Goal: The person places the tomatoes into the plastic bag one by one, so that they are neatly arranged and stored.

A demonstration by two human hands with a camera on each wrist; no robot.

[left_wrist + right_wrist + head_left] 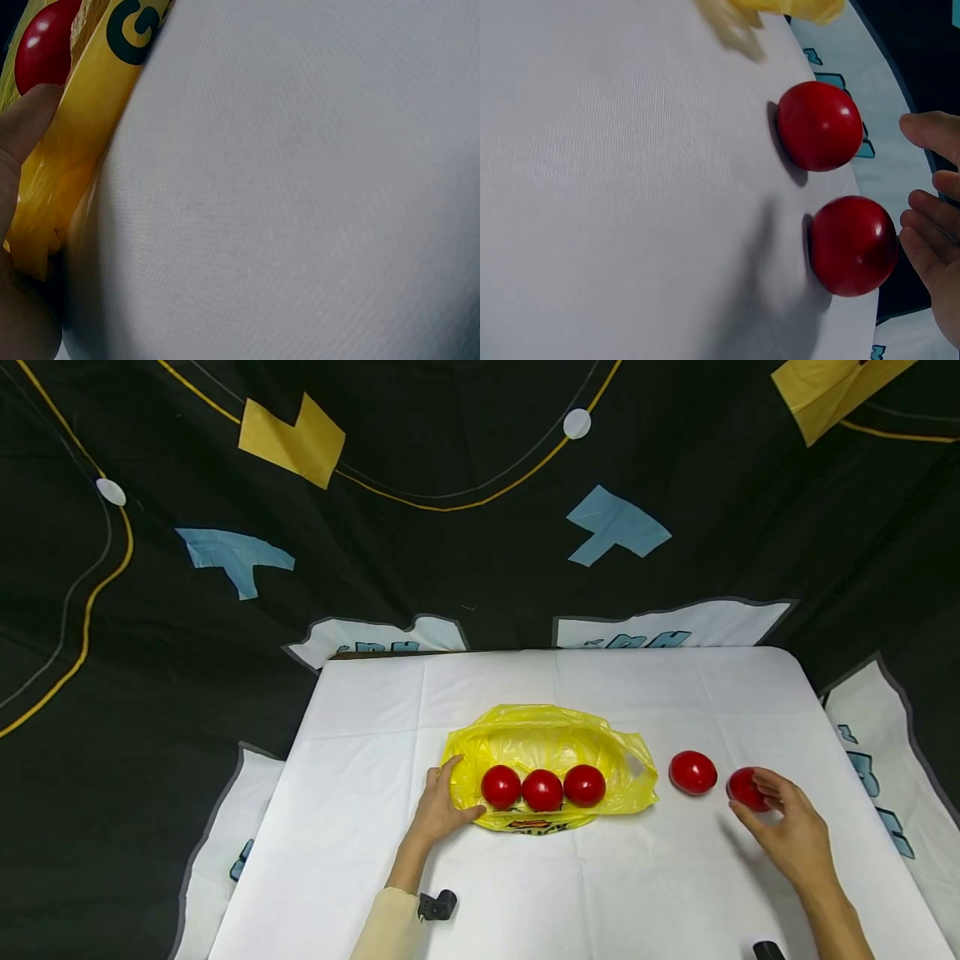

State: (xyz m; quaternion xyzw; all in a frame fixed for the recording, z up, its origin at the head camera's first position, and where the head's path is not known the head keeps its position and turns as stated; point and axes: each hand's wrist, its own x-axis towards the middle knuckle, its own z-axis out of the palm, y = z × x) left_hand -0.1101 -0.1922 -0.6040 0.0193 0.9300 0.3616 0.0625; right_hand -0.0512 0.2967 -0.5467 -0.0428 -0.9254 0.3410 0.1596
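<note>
A yellow plastic bag (630, 797) lies on the white-covered table with its mouth spread wide. Three glossy red balls sit in a row in it, the middle ball (542, 791) among them. My left hand (437, 810) grips the bag's left end, thumb on the near edge; in the left wrist view the thumb (34, 120) lies over the yellow plastic beside a red ball (46, 45). Right of the bag rest two more balls, a nearer one (692, 773) and a farther one (744, 789). My right hand (791, 835) hovers at the farther ball, fingers loosely bent and apart from it in the right wrist view.
A white cloth covers the table (510, 893). Beyond its back edge hangs a black curtain (450, 568) with blue and yellow shapes. Small black devices show by the left wrist (438, 906) and at the bottom edge near the right forearm.
</note>
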